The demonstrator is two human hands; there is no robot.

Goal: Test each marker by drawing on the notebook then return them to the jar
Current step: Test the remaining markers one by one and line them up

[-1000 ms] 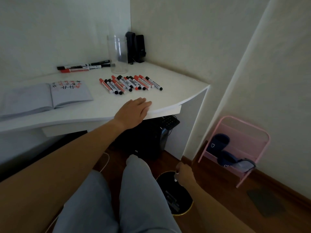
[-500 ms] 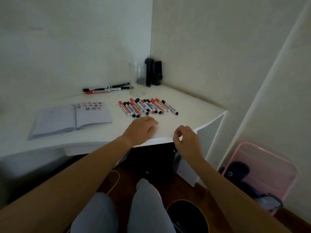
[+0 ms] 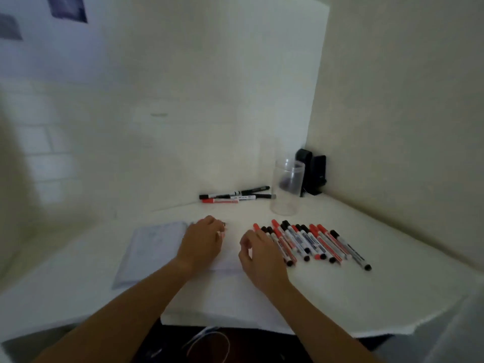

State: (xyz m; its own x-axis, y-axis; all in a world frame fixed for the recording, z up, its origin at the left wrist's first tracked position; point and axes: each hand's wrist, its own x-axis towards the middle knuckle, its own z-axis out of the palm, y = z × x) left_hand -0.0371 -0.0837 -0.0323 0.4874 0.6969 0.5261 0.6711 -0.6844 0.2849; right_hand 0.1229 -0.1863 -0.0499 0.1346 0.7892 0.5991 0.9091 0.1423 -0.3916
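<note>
Nothing sits in our clear glass jar; beside it, our left hand presses the open notebook, right hand loosely curled by the red and black markers.

The bench has a smooth, matt white top. The jar is clear and glossy, glass or plastic, which one cannot be told. The markers look like smooth plastic, white barrels with red or black caps. The notebook shows matt, pale paper pages. The walls look matt and faintly textured.
</note>
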